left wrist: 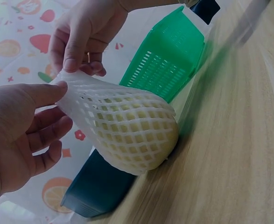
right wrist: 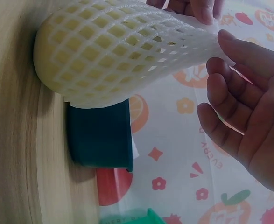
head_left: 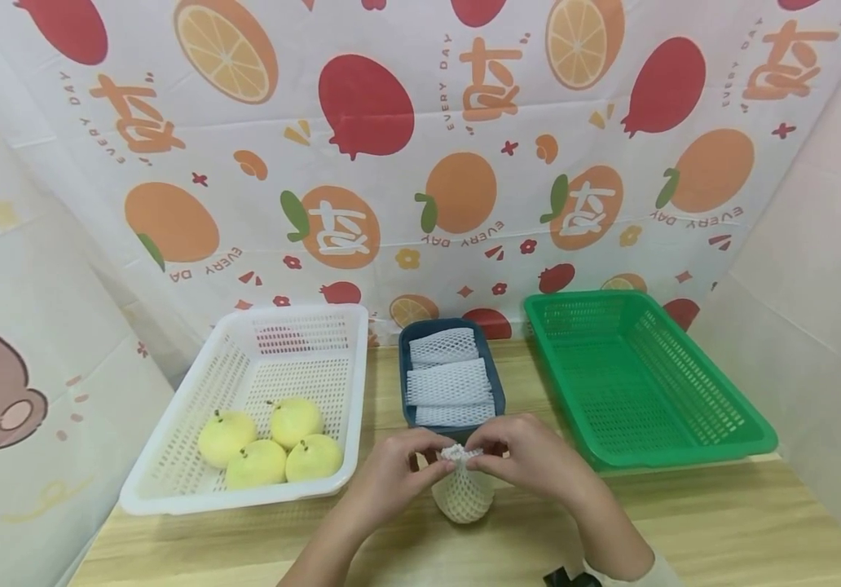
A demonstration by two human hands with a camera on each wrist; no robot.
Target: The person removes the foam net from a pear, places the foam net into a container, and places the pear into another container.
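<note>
A yellow pear point(left wrist: 167, 133) stands on the table inside a white foam net sleeve point(head_left: 464, 493), whose meshes stretch round it. My left hand point(head_left: 400, 469) pinches the top edge of the sleeve between thumb and fingertips. On the opposite side of that same edge, my right hand point(head_left: 530, 456) pinches the foam too. The sleeve narrows above the fruit, and both hands stay above the pear without touching it. Only a little of the pear's bottom shows bare below the net; the rest is seen through the meshes.
To the left, a white basket point(head_left: 244, 501) holds several yellow pears point(head_left: 255, 465). Behind my hands stands a dark blue bin point(head_left: 497, 383) with flat foam net sleeves point(head_left: 450, 383) in it. A green basket point(head_left: 589, 391) stands at the right. A fruit-print cloth point(head_left: 391, 187) hangs behind.
</note>
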